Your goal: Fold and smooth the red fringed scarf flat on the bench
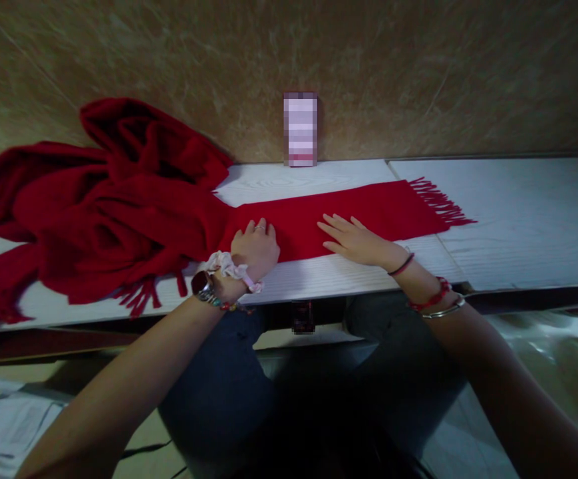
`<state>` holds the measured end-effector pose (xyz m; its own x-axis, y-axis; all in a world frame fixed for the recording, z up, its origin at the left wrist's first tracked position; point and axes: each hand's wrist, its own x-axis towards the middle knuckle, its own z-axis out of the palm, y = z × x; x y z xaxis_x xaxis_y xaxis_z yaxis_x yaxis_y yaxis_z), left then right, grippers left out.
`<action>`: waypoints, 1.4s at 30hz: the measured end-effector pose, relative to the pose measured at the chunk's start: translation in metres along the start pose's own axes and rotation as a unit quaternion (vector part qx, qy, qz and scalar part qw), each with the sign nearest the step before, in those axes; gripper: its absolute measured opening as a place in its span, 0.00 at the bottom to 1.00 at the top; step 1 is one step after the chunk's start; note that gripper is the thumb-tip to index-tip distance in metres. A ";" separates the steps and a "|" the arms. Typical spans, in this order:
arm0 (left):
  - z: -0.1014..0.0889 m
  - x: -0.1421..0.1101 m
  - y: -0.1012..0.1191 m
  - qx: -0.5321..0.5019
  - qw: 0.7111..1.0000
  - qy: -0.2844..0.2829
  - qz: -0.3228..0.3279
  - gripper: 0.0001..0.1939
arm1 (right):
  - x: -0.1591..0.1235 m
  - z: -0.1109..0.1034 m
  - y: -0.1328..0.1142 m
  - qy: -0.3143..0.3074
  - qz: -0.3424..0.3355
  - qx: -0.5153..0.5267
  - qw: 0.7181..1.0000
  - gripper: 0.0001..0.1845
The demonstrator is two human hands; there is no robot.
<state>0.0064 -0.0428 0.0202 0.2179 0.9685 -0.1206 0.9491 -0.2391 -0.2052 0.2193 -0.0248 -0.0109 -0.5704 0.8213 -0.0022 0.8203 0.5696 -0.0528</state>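
Observation:
A red scarf [303, 226] lies across the white table, its right part spread flat with a fringed end. Its left part is a loose, crumpled heap with more fringe hanging toward the near edge. My left hand [256, 249] rests palm down where the heap meets the flat stretch, its fingers bent and slightly apart on the cloth. Farther right, my right hand [356, 241] lies flat on the scarf with fingers spread, pointing left. Neither hand lifts the fabric.
A phone [300, 130] with a blurred-out screen leans upright against the brown marbled wall [443, 80] behind the white table [518, 219]. A seam crosses the tabletop to the right. My legs are below the near edge, and white papers [9, 429] show at lower left.

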 end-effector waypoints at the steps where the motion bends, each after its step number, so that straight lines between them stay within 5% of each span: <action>1: 0.000 0.002 0.005 -0.006 0.999 0.027 0.028 0.25 | 0.000 0.000 0.000 0.001 0.000 -0.001 1.000 0.29; 5: 0.009 0.007 0.021 -0.051 0.992 0.027 0.110 0.30 | 0.001 0.002 0.001 0.001 0.004 0.001 1.000 0.28; 9: 0.015 0.004 0.018 -0.092 0.988 -0.060 0.112 0.35 | 0.001 0.003 0.002 0.000 0.005 0.005 1.000 0.28; 13: 0.014 -0.001 0.002 -0.119 0.986 -0.075 0.089 0.33 | 0.001 0.002 0.002 -0.003 0.003 0.003 1.000 0.29; 22: 0.016 0.002 -0.005 -0.084 0.995 -0.022 -0.054 0.29 | 0.001 0.004 0.002 0.006 0.000 0.009 1.000 0.28; 30: 0.017 0.023 0.016 -0.123 0.982 0.094 0.105 0.30 | 0.000 0.002 0.000 -0.002 0.003 -0.004 1.000 0.28; 38: 0.034 0.026 -0.001 -0.151 0.984 0.081 -0.052 0.30 | 0.000 0.001 -0.001 -0.007 0.004 -0.002 1.000 0.29; 42: 0.042 0.028 -0.024 -0.117 0.979 0.135 -0.100 0.29 | 0.001 0.001 0.001 -0.013 0.005 0.004 1.000 0.29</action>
<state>-0.0198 -0.0125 -0.0187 0.0454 0.9849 0.1672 0.9981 -0.0518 0.0336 0.2193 -0.0241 -0.0123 -0.5640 0.8252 -0.0296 0.8251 0.5617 -0.0616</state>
